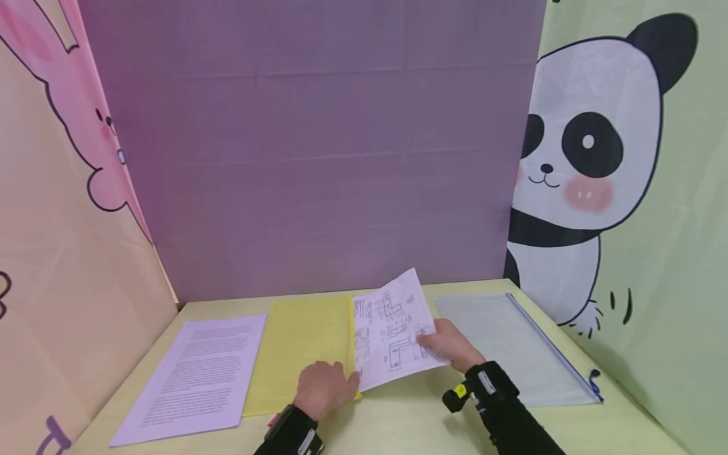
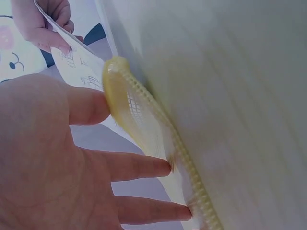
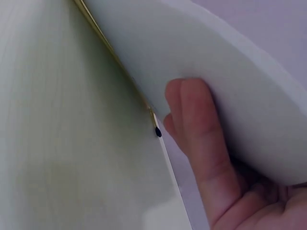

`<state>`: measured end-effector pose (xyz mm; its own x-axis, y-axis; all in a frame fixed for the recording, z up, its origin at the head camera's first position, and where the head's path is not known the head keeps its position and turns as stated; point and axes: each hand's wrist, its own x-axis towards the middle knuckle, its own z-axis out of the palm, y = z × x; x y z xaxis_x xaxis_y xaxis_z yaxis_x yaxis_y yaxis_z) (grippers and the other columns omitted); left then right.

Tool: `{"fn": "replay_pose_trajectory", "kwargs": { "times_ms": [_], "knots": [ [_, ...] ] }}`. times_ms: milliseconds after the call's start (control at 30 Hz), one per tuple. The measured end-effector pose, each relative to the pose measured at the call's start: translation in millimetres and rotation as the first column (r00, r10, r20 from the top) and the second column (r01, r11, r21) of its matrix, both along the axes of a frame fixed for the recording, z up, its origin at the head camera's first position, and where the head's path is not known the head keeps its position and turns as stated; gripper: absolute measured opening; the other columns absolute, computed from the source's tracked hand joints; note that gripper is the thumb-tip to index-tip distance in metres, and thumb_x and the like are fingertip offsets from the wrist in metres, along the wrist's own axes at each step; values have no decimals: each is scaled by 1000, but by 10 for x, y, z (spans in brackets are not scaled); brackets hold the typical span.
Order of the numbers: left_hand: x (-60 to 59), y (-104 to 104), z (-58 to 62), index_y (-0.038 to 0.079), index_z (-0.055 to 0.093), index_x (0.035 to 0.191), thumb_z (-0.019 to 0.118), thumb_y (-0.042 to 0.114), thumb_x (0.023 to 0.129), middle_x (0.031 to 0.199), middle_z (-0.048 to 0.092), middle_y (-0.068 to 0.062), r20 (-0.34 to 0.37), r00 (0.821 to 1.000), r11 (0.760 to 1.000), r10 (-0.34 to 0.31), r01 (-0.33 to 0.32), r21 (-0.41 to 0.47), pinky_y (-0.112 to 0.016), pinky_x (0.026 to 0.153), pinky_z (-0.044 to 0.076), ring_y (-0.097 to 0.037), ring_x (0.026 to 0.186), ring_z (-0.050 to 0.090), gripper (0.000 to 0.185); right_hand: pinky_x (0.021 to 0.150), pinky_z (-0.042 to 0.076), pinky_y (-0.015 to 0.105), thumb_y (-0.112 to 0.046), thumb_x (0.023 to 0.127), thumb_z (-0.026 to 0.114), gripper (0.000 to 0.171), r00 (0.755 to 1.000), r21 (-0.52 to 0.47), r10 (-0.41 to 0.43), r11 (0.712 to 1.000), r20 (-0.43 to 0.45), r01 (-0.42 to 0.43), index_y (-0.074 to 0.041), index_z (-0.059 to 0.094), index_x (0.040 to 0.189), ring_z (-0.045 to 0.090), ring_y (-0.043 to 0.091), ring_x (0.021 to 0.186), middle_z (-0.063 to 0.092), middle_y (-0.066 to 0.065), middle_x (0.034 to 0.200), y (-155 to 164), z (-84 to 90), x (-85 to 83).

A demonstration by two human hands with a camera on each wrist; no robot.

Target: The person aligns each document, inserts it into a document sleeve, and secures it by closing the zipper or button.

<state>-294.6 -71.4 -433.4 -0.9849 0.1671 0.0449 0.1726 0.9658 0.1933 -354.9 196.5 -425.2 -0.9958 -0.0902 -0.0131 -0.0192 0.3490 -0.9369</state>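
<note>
My right hand [image 1: 452, 344] grips the right edge of a paper sheet [image 1: 392, 332] printed with line drawings, thumb on top and fingers beneath. The sheet is raised and bowed, and its left side meets the zip edge of a yellow zip document pouch [image 1: 301, 354]. My left hand [image 1: 324, 387] rests at the near right part of this pouch. In the left wrist view, straight fingers [image 2: 139, 165] and the thumb touch the pouch's yellow zip edge [image 2: 180, 148], where mesh shows. Behind the sheet in the right wrist view, the fingers [image 3: 199, 120] of my right hand extend along its underside.
A text-printed paper [image 1: 196, 373] lies left of the yellow pouch on the pale table [image 1: 421, 423]. At the right lies a clear-grey zip pouch [image 1: 512, 354] with a blue zip and pull. A purple cloth wall [image 1: 318, 145] stands behind, with printed side walls at both sides.
</note>
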Motion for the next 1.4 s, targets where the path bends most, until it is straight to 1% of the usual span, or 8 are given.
{"fn": "replay_pose_trajectory", "kwargs": {
  "times_ms": [67, 233, 333, 467, 700, 867, 1133, 1400],
  "knots": [
    [0, 2, 0, -3, 70, 107, 51, 52, 99, 93, 66, -23, 2, 1000, 1000, 3, -3, 4, -49, 71, 50, -37, 83, 61, 59, 68, 60, 41, -2, 96, 61, 29, 1000, -13, 9, 1000, -4, -9, 4, 64, 124, 73, 29, 79, 74, 12, 98, -17, 8, 6],
    [10, 13, 6, -3, 70, 105, 52, 53, 98, 90, 64, -22, 11, 1000, 1000, 17, -17, 26, -49, 72, 49, -36, 81, 59, 59, 68, 61, 40, -1, 95, 61, 30, 999, -45, 36, 998, -12, -37, 6, 64, 124, 73, 29, 79, 74, 13, 99, -71, 28, 18],
    [10, 19, -3, -3, 70, 101, 54, 54, 96, 84, 61, -20, 12, 1000, 999, 28, -29, 37, -48, 69, 48, -35, 77, 57, 59, 68, 61, 40, 0, 94, 61, 30, 999, -43, 40, 998, -12, -41, 6, 64, 123, 73, 29, 79, 75, 13, 98, -95, 35, 26],
    [2, 28, -15, -2, 69, 102, 56, 57, 95, 81, 56, -17, 39, 998, 998, 44, -46, 46, -46, 68, 46, -32, 74, 51, 62, 68, 61, 40, -1, 95, 60, 30, 999, -29, 40, 999, -3, -40, 5, 64, 124, 73, 29, 80, 74, 13, 98, -92, 40, 41],
    [-3, 29, -27, -3, 69, 106, 57, 58, 94, 83, 58, -18, 36, 999, 998, 36, -37, 41, -47, 70, 47, -32, 75, 52, 64, 69, 60, 39, -1, 96, 60, 30, 999, -16, 37, 999, 5, -37, 4, 64, 126, 73, 28, 80, 75, 11, 99, -65, -38, 11],
    [-11, 34, -17, -3, 69, 106, 58, 59, 94, 83, 56, -16, 60, 997, 998, 50, -52, 29, -46, 71, 46, -31, 76, 50, 64, 69, 60, 40, -2, 96, 60, 31, 999, -20, 48, 999, -3, -48, 2, 64, 126, 73, 28, 80, 75, 11, 99, -76, -93, -26],
    [-16, 32, -7, 0, 69, 99, 58, 58, 94, 77, 53, -13, 77, 995, 997, 59, -62, 36, -41, 66, 42, -30, 72, 49, 59, 70, 60, 40, -3, 96, 60, 30, 998, -27, 56, 998, -3, -56, 4, 64, 125, 73, 29, 81, 75, 12, 99, -113, -122, -25],
    [0, 37, 12, 0, 70, 108, 58, 58, 94, 82, 57, -16, 69, 997, 999, 35, -37, 40, -46, 71, 46, -31, 75, 51, 61, 70, 60, 39, -5, 96, 61, 29, 997, -24, 72, 997, 15, -71, 4, 64, 124, 73, 27, 80, 74, 10, 97, -149, -165, -23]
  ]
}}
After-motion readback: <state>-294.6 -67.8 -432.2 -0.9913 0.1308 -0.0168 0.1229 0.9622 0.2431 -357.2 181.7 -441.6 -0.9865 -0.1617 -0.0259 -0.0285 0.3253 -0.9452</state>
